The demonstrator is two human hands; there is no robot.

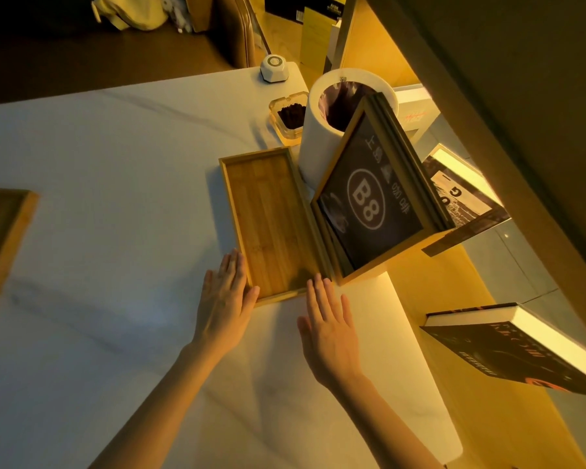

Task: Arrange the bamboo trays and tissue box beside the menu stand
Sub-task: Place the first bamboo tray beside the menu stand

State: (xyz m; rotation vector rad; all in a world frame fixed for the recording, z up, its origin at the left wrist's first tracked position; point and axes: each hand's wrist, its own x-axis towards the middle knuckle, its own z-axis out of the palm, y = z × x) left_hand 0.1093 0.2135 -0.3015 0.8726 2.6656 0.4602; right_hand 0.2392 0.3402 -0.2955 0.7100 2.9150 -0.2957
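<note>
A long empty bamboo tray (268,218) lies on the white table, its right side against the wood-framed menu stand (372,198) marked "B8". My left hand (225,296) rests flat with fingers apart against the tray's near left corner. My right hand (329,319) is flat and spread just below the tray's near right corner, fingertips at its rim. Part of a second bamboo tray (4,238) shows at the far left edge. No tissue box is in view.
A white cylindrical bin (315,137) with a dark liner stands behind the menu stand. Farther back are a glass ashtray (288,116) and a small white call button (274,67). The table edge (420,333) runs down the right, with books (521,346) beyond it.
</note>
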